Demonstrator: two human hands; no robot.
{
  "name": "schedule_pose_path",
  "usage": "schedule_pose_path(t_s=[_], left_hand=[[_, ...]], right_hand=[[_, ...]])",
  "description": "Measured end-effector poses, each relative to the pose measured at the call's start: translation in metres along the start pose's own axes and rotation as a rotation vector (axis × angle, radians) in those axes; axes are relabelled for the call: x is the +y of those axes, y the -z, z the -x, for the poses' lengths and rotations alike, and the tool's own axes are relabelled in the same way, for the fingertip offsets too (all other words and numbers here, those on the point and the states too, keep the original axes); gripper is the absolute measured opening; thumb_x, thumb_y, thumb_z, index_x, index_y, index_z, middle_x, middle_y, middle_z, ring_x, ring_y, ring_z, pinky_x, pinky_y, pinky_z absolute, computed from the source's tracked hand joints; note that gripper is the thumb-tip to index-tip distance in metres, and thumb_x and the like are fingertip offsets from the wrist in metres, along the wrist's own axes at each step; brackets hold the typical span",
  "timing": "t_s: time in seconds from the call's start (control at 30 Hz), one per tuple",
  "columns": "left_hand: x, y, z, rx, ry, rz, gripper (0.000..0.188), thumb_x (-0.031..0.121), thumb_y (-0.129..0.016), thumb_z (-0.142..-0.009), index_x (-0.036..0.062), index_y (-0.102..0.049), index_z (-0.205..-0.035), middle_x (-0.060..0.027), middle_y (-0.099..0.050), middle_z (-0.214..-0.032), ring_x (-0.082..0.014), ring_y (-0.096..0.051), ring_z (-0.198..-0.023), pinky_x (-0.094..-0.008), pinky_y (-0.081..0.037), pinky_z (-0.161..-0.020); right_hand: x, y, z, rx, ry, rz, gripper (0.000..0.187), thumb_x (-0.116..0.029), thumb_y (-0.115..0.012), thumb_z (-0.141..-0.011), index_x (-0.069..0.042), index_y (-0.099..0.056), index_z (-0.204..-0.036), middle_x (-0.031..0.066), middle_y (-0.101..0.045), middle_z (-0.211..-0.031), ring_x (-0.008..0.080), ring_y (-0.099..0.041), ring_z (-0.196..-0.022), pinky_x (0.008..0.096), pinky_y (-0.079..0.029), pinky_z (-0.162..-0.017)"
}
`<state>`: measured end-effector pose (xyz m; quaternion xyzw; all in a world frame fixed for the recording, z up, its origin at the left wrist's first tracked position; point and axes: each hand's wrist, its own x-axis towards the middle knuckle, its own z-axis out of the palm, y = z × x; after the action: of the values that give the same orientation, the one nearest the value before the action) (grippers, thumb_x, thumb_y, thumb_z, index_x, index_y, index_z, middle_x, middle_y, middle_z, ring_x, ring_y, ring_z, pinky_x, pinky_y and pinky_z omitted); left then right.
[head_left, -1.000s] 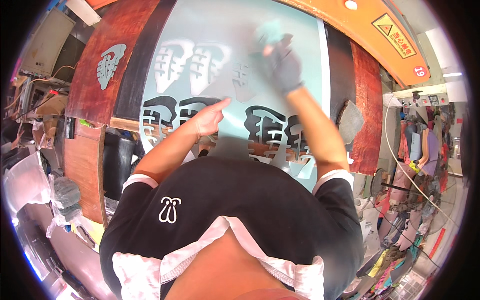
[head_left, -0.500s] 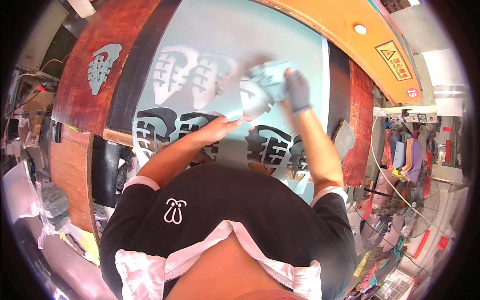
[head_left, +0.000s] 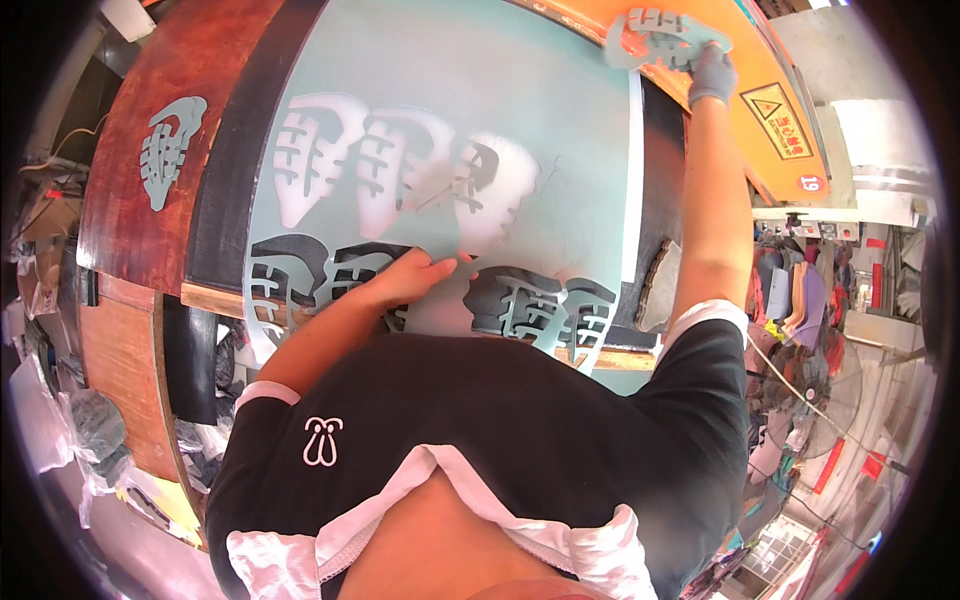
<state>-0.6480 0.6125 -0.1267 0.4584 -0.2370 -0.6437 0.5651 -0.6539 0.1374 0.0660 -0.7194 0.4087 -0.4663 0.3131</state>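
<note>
A pale grey-green sheet [head_left: 560, 110] covers the worktop, with pale and dark toothed cut-out shapes in it. My right hand [head_left: 713, 75], in a grey glove, is raised at the far right in front of the orange machine. It is closed on a pale grey-green cut piece [head_left: 660, 38] with toothed slots; whether that is one piece or several stacked I cannot tell. My bare left hand [head_left: 415, 278] lies on the sheet's near part among the dark cut-outs [head_left: 500, 300], thumb stretched out, some fingers hidden. Beside its fingertips is a pale cut-out [head_left: 495, 205].
The orange machine beam [head_left: 745, 150] with a warning sticker spans the far right. On the reddish-brown board [head_left: 125, 215] at left rests a similar toothed piece [head_left: 168, 150]. A grey offcut [head_left: 657, 285] lies by the right edge. A fan [head_left: 815, 385] and hanging materials stand at right.
My right hand has lifted the cut piece off the sheet and carried it far right to the orange machine. My left hand stays on the sheet. The view has shifted slightly.
</note>
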Motion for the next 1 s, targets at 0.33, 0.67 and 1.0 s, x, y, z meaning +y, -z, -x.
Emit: schedule_pose_path(t_s=[0.33,0.67,1.0], left_hand=[[0.006,-0.003,-0.003,0.184,0.04,-0.248,0.028,0.021,-0.044,-0.095,0.0032,-0.052,-0.115,-0.0068,-0.06,-0.108,-0.0135,-0.049,-0.099,-0.0303,-0.038,-0.09],[0.01,-0.084,0.054,0.865,-0.49,-0.869,0.038,0.01,-0.055,-0.088,0.0023,-0.045,-0.123,-0.0095,-0.05,-0.12,-0.0211,-0.049,-0.111,-0.035,-0.039,-0.095],[0.003,-0.102,-0.041,0.44,0.149,0.59,0.032,0.034,-0.061,-0.086,0.0085,-0.049,-0.101,-0.0144,-0.058,-0.111,-0.0199,-0.054,-0.068,-0.0348,-0.044,-0.063]], right_hand=[[0.069,0.098,0.263,-0.606,0.559,0.151,0.024,-0.016,-0.062,-0.084,-0.008,-0.063,-0.106,0.0107,-0.063,-0.095,0.0266,-0.06,-0.094,0.0344,-0.049,-0.079],[0.097,0.095,0.294,-0.469,0.545,-0.021,0.016,-0.017,-0.06,-0.086,-0.004,-0.064,-0.096,0.0106,-0.062,-0.085,0.0246,-0.057,-0.077,0.0318,-0.046,-0.072],[0.087,0.093,0.312,-0.494,0.478,-0.055,0.017,-0.019,-0.061,-0.083,-0.007,-0.065,-0.094,0.0095,-0.061,-0.081,0.0275,-0.058,-0.08,0.0347,-0.046,-0.073]])
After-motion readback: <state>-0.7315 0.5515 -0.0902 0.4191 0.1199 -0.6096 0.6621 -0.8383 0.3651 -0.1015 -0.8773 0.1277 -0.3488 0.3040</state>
